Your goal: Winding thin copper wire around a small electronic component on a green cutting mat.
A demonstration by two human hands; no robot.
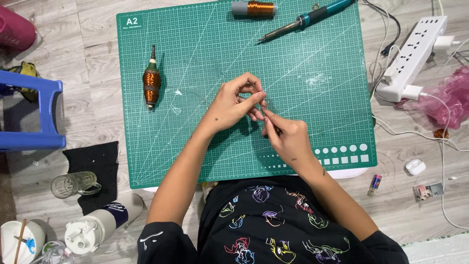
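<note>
My left hand (234, 102) and my right hand (286, 134) meet over the middle of a green cutting mat (312, 54). The fingertips of both pinch something very small between them; it is too small to identify. A copper wire coil on a spindle (151, 80) lies on the mat to the left. Another copper wire spool (255, 8) rests at the mat's top edge. A soldering iron with a teal handle (305, 20) lies beside it, tip pointing left and down.
A white power strip (413, 56) with plugs and cables lies to the right. A pink plastic bag (452, 98) sits further right. A blue plastic stool (34, 112) stands left. A glass mug (73, 183), bottle (100, 225) and black cloth (95, 164) lie at lower left.
</note>
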